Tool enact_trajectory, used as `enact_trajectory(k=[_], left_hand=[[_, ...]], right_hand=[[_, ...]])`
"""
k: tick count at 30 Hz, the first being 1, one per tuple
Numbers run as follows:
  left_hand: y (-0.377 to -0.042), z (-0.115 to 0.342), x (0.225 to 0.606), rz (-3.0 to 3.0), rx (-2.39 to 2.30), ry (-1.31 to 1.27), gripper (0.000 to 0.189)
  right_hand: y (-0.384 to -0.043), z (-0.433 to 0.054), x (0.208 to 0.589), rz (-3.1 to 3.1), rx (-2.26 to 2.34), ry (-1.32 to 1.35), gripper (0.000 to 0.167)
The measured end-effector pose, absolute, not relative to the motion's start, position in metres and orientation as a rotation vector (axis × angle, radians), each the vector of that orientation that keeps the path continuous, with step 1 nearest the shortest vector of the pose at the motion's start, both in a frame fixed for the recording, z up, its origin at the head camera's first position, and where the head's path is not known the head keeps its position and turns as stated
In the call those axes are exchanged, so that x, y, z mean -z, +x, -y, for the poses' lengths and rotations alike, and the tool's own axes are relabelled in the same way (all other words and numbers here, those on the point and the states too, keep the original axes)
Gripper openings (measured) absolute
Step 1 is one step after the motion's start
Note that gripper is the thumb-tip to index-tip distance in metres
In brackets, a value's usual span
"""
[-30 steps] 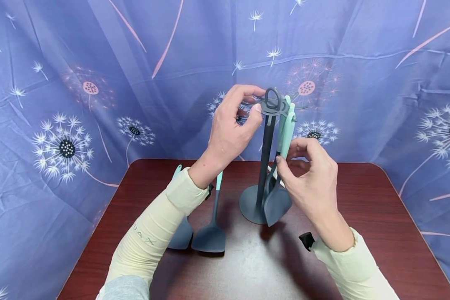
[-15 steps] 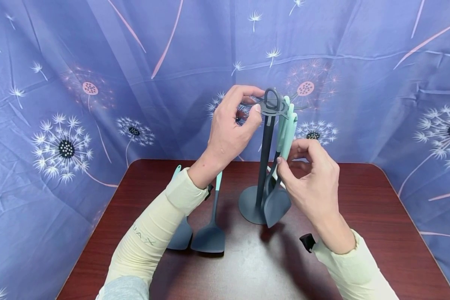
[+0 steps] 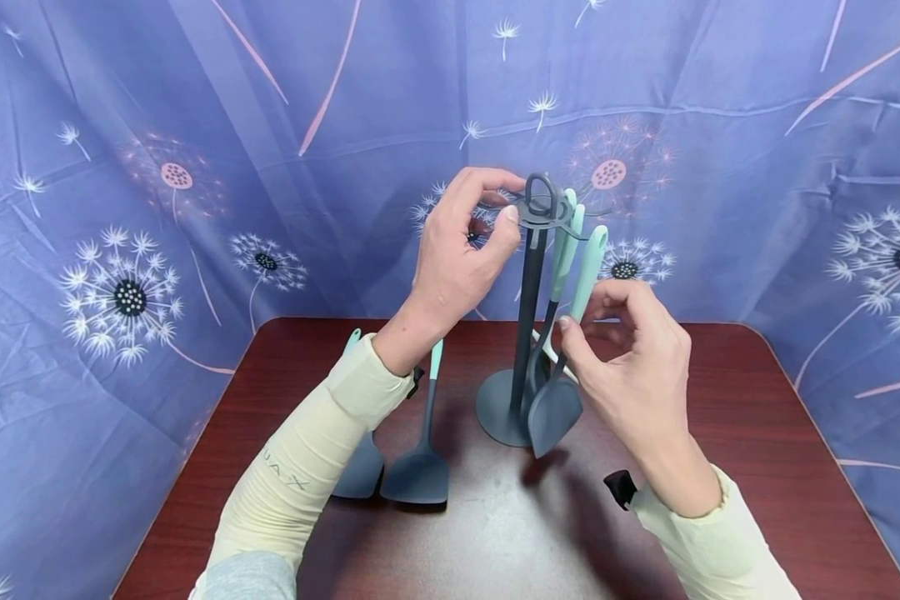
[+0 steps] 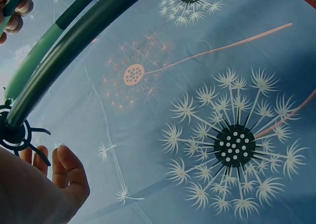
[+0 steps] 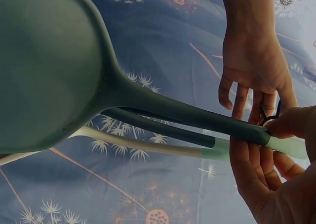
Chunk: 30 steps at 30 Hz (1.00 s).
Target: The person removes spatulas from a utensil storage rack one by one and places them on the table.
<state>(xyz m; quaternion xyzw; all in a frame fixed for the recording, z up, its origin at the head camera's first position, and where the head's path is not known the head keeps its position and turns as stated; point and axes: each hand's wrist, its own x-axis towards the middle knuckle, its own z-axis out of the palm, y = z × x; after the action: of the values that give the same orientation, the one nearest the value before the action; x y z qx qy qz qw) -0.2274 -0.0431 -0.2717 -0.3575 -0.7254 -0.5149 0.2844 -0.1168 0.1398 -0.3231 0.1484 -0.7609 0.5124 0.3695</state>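
My left hand (image 3: 457, 237) grips the hooked top disc of a dark grey utensil stand (image 3: 526, 325) between thumb and fingers. My right hand (image 3: 633, 375) pinches a spatula (image 3: 589, 271) low on its mint green handle. The spatula's dark grey head (image 3: 555, 412) hangs down in front of the stand's round base. Its handle top leans out to the right of the disc, close to a hook; contact there is hard to tell. Behind it, further mint-handled utensils (image 3: 562, 258) hang from the stand. One has a pale shaft (image 5: 143, 146) in the right wrist view.
Two turners with mint handles lie on the dark red table (image 3: 735, 417) at the left, the nearer one (image 3: 417, 475) in plain sight and the other (image 3: 362, 471) partly behind my left forearm. A blue dandelion-print curtain (image 3: 390, 100) hangs behind and beside the table.
My right hand has moved slightly right, drawing the top of the spatula's handle away from the stand's disc and the other handles. My left hand keeps its grip on the disc.
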Motion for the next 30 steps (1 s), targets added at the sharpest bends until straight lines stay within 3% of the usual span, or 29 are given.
enact_trajectory(k=[30], left_hand=[[-0.227, 0.042, 0.272, 1.937, 1.393, -0.948, 0.034]], right_hand=[[-0.107, -0.174, 0.344, 2.048, -1.119, 0.255, 0.024]])
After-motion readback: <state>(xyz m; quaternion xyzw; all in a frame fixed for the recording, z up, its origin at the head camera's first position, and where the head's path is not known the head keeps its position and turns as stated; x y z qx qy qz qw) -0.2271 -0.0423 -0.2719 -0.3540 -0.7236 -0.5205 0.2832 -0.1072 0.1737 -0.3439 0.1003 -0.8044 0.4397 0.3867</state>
